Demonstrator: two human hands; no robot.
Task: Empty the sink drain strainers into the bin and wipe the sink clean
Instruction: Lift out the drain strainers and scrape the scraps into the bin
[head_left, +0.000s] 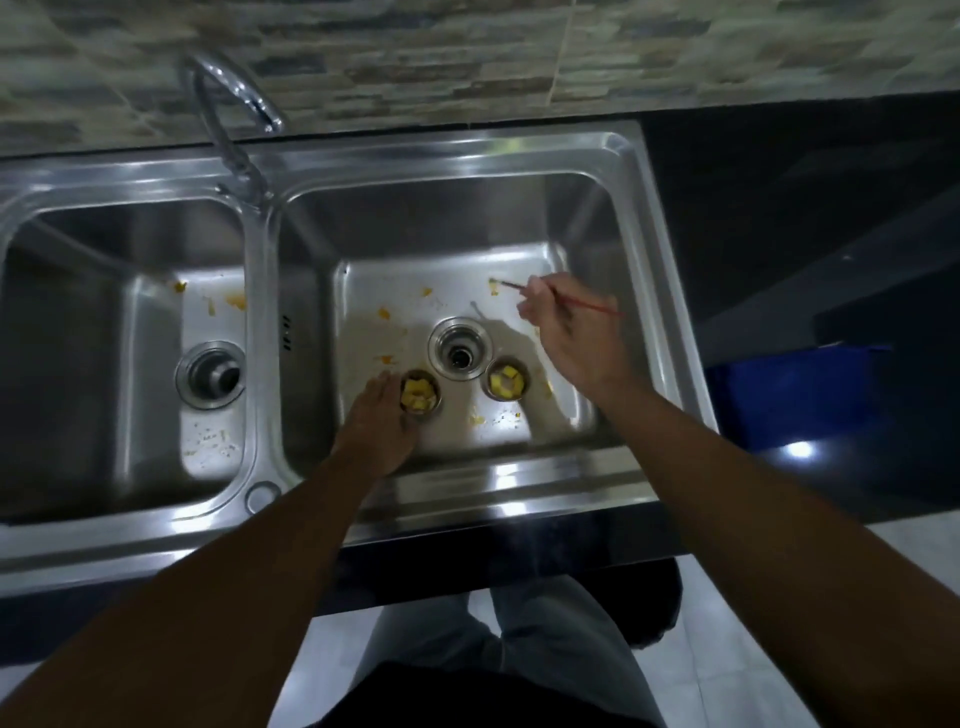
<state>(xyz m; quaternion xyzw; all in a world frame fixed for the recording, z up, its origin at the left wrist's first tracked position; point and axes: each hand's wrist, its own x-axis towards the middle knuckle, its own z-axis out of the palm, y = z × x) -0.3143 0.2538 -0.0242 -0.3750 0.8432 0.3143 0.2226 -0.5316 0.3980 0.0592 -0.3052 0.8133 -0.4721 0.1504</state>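
Left hand (376, 421) against first strainer (420, 393), second strainer (507, 383) near right hand (576, 340) — pinching stick (597, 307)

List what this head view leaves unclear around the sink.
1. Head view: whether the left hand grips the left strainer; its own back hides the thumb.
2. Head view: tip of the thin red stick the right hand pinches; too small, blurred.
3. Head view: blue object at right; dark, cut by the countertop.

Double stainless sink (260, 332), yellow food bits and smears on both basin floors. Two small round metal strainers sit upright on the right basin floor, full of yellow chunks: left strainer (420, 393) and right strainer (507, 380), flanking the open drain (460, 349).
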